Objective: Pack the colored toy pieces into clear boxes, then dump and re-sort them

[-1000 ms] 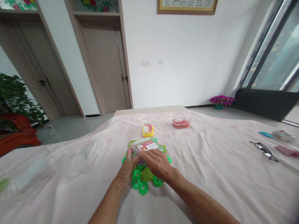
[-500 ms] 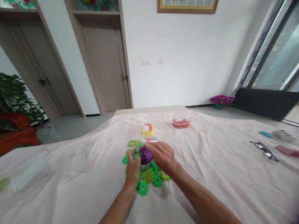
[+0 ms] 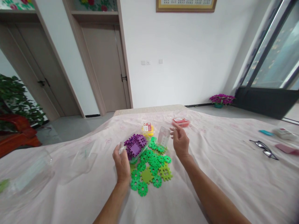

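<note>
My left hand (image 3: 121, 161) is closed on the near-left side of a clear plastic box full of purple interlocking pieces (image 3: 135, 149). The box is tilted above a spread of green notched discs (image 3: 153, 160) and lime-green square pieces (image 3: 146, 175) on the cloth. Between its fingers and thumb, my right hand (image 3: 181, 141) grips a clear plastic lid (image 3: 163, 136), held upright just right of the box. Behind the box stands a labelled clear box of yellow pieces (image 3: 148, 128). A similar box of red pieces (image 3: 181, 121) lies farther back on the right.
A pale pink cloth (image 3: 210, 174) covers the table. Clear plastic packaging (image 3: 80, 160) and a crumpled clear bag (image 3: 32, 174) lie on the left. Eyeglasses (image 3: 265, 150), a dark pink item (image 3: 287, 149), a white pack (image 3: 283, 134) and a blue item (image 3: 266, 133) lie on the right.
The lid has come off the box of purple pieces. My right hand has moved right with it, while my left hand has shifted left with the tilted box.
</note>
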The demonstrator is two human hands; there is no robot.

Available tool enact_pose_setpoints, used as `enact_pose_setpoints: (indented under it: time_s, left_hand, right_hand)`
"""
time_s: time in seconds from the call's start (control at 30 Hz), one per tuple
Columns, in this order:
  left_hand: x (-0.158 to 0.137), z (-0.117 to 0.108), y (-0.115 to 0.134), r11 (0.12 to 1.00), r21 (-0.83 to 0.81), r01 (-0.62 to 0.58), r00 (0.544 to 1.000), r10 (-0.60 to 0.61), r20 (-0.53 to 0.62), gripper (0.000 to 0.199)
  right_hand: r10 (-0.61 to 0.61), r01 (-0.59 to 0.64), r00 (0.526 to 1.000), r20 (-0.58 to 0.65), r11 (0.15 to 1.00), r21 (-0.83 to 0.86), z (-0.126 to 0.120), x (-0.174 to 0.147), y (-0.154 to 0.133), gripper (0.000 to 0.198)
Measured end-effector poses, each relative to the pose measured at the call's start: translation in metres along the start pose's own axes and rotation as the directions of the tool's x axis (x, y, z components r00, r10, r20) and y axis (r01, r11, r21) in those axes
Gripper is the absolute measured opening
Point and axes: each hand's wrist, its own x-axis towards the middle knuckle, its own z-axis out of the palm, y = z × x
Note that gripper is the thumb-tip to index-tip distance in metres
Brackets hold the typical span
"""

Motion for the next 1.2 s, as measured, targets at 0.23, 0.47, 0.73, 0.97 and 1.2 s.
enact_pose_setpoints:
  time_s: [0.23, 0.47, 0.73, 0.97, 1.2]
  left_hand:
    - [0.007, -0.008, 0.001, 0.734, 0.294, -0.612, 0.784, 0.611, 0.106, 0.053]
    - [-0.004, -0.007, 0.004, 0.372, 0.385, -0.845, 0.493, 0.821, 0.288, 0.057]
    - [0.017, -0.018, 0.005, 0.678, 0.338, -0.653, 0.715, 0.699, -0.023, 0.069]
    - [0.019, -0.007, -0.006, 1.000, 0.007, 0.006, 0.977, -0.004, -0.212, 0.061]
    - [0.002, -0.002, -0.002, 0.996, 0.059, 0.060, 0.995, -0.054, -0.088, 0.059]
  right_hand:
    - [0.296, -0.292, 0.955, -0.008, 0.946, 0.141, -0.001, -0.004, 0.029, 0.045]
    - [0.192, -0.190, 0.979, -0.074, 0.981, 0.038, -0.003, -0.001, 0.022, 0.040]
    - [0.241, -0.189, 0.963, -0.125, 0.926, 0.327, 0.003, 0.000, -0.014, 0.042]
    - [0.513, -0.501, 0.838, 0.184, 0.594, 0.630, 0.015, -0.011, -0.052, 0.046]
    - [0.455, -0.733, 0.671, 0.586, 0.527, 0.430, 0.025, -0.048, -0.087, 0.039]
